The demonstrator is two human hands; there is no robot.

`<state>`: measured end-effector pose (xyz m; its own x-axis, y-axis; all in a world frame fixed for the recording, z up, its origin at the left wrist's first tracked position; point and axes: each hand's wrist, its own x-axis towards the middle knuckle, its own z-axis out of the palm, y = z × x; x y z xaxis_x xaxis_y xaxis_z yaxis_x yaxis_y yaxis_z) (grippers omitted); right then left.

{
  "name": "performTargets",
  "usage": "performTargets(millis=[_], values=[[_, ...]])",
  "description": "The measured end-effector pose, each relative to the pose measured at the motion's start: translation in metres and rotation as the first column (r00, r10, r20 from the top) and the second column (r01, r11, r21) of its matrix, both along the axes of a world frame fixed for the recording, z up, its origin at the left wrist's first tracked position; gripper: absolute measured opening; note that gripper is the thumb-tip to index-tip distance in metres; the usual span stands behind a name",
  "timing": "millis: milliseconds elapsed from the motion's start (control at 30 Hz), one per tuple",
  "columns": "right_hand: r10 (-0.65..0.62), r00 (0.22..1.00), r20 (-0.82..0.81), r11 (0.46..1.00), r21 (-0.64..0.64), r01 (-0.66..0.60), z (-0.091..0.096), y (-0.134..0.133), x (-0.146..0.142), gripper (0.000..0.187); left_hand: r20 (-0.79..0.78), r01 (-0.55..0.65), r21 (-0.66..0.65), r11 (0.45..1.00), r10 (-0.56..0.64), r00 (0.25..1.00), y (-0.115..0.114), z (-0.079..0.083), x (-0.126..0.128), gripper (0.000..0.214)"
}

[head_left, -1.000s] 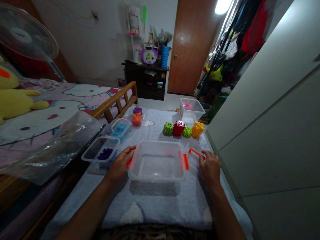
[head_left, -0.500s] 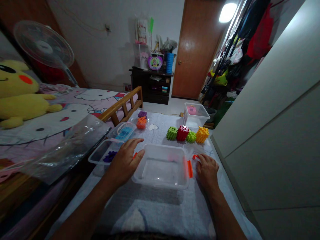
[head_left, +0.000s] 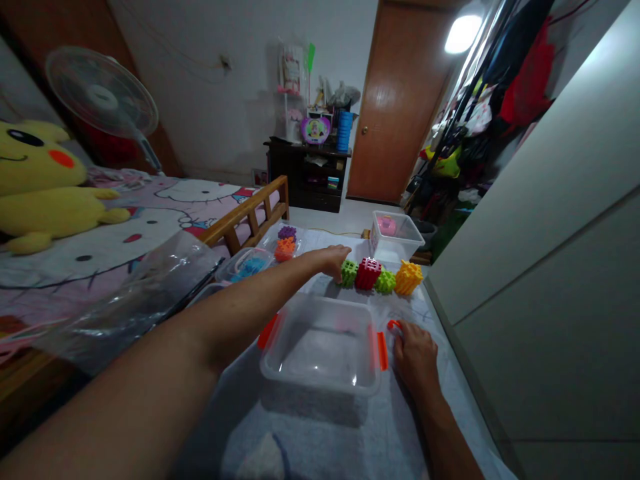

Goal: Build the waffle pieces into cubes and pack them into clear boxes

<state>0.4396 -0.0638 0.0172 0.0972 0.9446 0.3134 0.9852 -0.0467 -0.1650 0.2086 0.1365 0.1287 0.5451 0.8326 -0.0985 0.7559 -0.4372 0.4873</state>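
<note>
My left hand point(head_left: 334, 260) reaches across to the far side, its fingers stretched out at a green cube of interlocking plastic blocks point(head_left: 349, 272); whether it grips the cube I cannot tell for sure. My right hand point(head_left: 416, 347) has curled fingers at a curved orange handle point(head_left: 394, 325), beside what looks like a clear lid lying flat. Between my arms stands a clear plastic box point(head_left: 320, 383) with orange side clips. A dark red block cube point(head_left: 369, 274), a smaller green block piece point(head_left: 385, 281) and a yellow block piece point(head_left: 409, 277) stand in a row.
On the left are a clear container with blue pieces point(head_left: 250, 265) and orange blocks point(head_left: 285, 249) with purple blocks point(head_left: 287, 232) behind. A clear bin point(head_left: 397, 235) stands at the far right. A wooden bed rail point(head_left: 245, 213) borders the left, a pale cabinet point(head_left: 540, 267) the right.
My left hand has moved from the box's left side forward and right to the green cube. My right hand has stayed at the orange handle. The view has shifted slightly.
</note>
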Motion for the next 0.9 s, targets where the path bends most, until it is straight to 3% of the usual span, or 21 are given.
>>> performTargets(millis=[233,400,533,900], values=[[0.018,0.999,-0.028,1.000,0.000,-0.018,-0.001,0.000,0.001,0.029,-0.023,-0.010,-0.028,1.000,0.010,1.000,0.022,-0.022,0.018,0.102],[0.018,0.999,-0.051,1.000,-0.012,-0.018,-0.002,0.000,0.002,0.029,-0.273,0.086,-0.027,0.996,-0.090,0.958,0.020,-0.019,0.025,0.079],[0.005,0.998,-0.055,0.999,-0.036,-0.007,0.002,0.000,0.000,0.028,-0.368,0.096,-0.046,0.994,-0.107,0.924,0.018,-0.017,0.031,0.062],[-0.011,0.998,-0.060,0.999,-0.052,0.008,0.001,0.000,-0.001,0.030,-0.493,0.123,0.022,0.992,-0.097,0.865,0.013,-0.006,0.024,0.063]])
